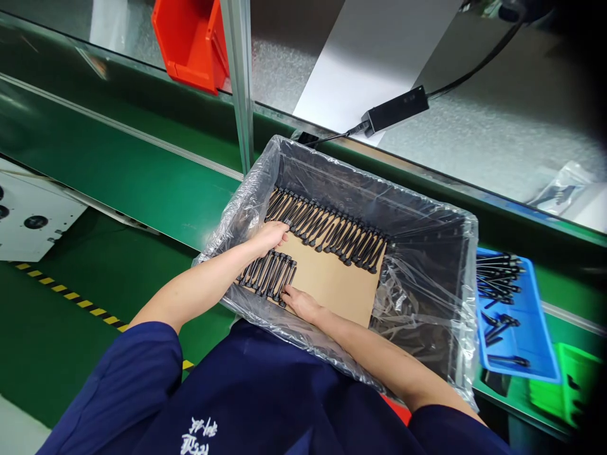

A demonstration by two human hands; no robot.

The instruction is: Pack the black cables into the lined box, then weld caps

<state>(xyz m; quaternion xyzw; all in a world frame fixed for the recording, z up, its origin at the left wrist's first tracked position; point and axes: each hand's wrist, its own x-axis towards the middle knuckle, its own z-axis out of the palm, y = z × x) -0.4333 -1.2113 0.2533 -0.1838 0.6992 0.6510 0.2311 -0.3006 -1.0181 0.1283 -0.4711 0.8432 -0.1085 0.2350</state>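
A grey bin [360, 180] lined with clear plastic holds a brown cardboard sheet [339, 284]. Along its far side runs a long row of slim black cable-like parts with thicker ends [327, 227]. A shorter row of similar black parts [268, 275] lies on the near left of the cardboard. My left hand [271, 239] is closed between the two rows, at the left; whatever is in its curled fingers is hidden. At the right end of the short row, my right hand [301, 303] has its fingertips closed around the near end of a black part.
To the right stand a blue tray [521, 341] with more black parts and a green tray [564, 385]. A metal post [239, 82] rises behind the bin, near an orange bin [190, 50]. A black adapter box [397, 112] with cables lies on the back shelf.
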